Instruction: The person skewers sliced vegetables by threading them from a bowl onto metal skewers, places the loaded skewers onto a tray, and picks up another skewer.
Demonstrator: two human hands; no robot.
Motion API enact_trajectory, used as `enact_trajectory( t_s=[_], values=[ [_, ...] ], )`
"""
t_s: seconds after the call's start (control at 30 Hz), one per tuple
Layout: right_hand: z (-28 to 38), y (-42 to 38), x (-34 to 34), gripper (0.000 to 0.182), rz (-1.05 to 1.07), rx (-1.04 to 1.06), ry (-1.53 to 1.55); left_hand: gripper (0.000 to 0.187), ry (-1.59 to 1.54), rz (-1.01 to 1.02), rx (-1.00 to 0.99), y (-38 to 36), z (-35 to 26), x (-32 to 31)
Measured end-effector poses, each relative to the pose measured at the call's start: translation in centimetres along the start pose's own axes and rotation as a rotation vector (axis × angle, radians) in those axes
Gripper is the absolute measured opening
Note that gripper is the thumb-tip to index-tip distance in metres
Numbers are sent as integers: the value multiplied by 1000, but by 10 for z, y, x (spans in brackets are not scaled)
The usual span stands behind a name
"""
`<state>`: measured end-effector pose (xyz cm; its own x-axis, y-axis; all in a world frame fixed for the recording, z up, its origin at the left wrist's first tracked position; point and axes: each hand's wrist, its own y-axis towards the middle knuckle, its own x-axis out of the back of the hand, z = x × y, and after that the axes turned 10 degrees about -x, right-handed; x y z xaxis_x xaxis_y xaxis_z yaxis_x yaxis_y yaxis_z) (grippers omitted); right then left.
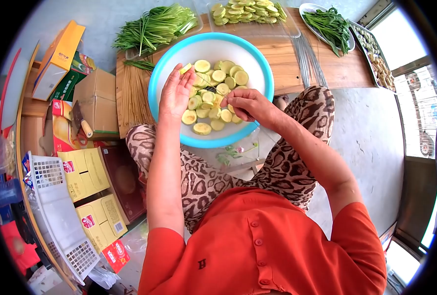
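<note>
Over the left part of a white basin with a blue rim (pixel 155 73), my left hand (pixel 175 96) is raised palm up. Its fingertips are closed on a pale green zucchini slice (pixel 185 68). My right hand (pixel 250 104) is above the basin's right side, fingers curled in a pinch. A thin skewer, hard to make out against the slices, seems to run from that pinch toward my left hand. Many round zucchini slices (pixel 202 129) lie loose in the basin, below and between both hands. The basin rests between my knees against the wooden table.
On the wooden table (pixel 277 44) are bamboo sticks (pixel 134 96), metal skewers (pixel 307 56), green stalks (pixel 154 27), a tray of zucchini slices (pixel 250 12), leafy greens (pixel 329 27) and a tray of skewered food (pixel 376 59). Cartons (pixel 98 101) and a white basket (pixel 56 206) stand left.
</note>
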<state>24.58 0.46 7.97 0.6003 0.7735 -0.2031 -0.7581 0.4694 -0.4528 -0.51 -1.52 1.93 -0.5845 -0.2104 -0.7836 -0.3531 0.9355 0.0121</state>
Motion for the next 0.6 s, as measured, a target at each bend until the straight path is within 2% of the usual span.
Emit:
enact_trajectory(
  t_s=[0.3,0.6],
  values=[
    [0,-1,-1,22,-1,-13,30,45,-95,-59,-39,1,1,-4],
    [1,-1,-4,22,4,-19,39,37,-137,-64,-65,0,3,-12]
  ],
)
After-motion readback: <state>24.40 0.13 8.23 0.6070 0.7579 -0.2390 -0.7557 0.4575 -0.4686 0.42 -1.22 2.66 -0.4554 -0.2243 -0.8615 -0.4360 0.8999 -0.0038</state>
